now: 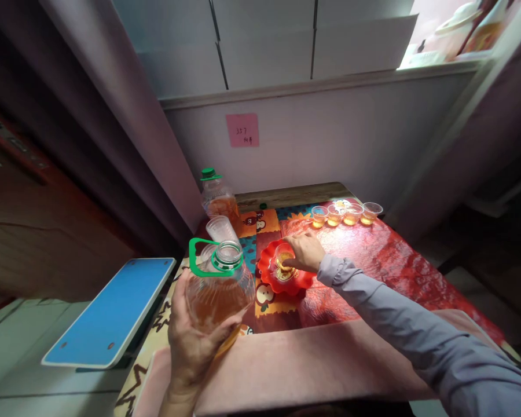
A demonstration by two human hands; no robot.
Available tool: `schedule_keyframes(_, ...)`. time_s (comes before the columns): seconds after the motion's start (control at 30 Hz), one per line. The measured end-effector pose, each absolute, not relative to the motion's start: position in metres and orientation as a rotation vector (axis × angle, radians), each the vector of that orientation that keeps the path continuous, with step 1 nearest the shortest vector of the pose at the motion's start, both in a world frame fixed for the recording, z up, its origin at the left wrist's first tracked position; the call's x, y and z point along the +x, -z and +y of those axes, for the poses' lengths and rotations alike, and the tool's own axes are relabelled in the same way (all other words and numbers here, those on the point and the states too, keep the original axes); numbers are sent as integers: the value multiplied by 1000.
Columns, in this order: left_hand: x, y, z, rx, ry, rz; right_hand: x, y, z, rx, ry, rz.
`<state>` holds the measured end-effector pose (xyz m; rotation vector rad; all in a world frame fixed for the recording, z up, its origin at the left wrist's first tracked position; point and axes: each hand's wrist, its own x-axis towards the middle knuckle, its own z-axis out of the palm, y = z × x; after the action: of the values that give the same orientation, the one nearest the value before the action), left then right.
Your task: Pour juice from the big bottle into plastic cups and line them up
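Observation:
My left hand is wrapped round a large clear plastic jug of amber liquid, its mouth uncapped and a green carry handle at the neck. With fingers closed on its rim, my right hand holds a small clear plastic cup with a little amber liquid. That cup is over the red scalloped dish; whether it touches the dish's bottom I cannot tell. Behind the jug lies a stack of clear cups. Several cups with amber liquid stand in a row at the far right.
A second jug with a green cap stands at the back left. Near the back edge lies a green cap. A blue stool is left of the table. A pink note hangs on the wall. Pink cloth covers the table's front edge.

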<state>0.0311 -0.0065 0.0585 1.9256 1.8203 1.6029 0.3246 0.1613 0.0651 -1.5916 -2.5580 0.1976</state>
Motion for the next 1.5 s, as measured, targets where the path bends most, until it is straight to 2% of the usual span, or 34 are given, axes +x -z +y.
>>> schedule_keyframes(0.4,20,-54,-7,1905,-1532,1822,318,-67,167,-1410,-216,-2515)
schedule_keyframes(0.6,19,-52,-5,1865,-1527,1885,351,-94,224,-1504,-481,-2319)
schedule_keyframes(0.73,26,-55,-5,1860,-1527,1891,381,-101,273,-1631,-328,-2321)
schedule_keyframes(0.97,46,-67,-7,1799,-1561,1927,401,-80,314,-1778,-154,-2324)
schedule_keyframes(1.3,26,-58,-4,1937,-1510,1892,404,-43,336,-1847,-123,-2343)
schedule_keyframes(1.5,21,-55,-8,1802,-1508,1872,405,-28,345,-1892,-132,-2349)
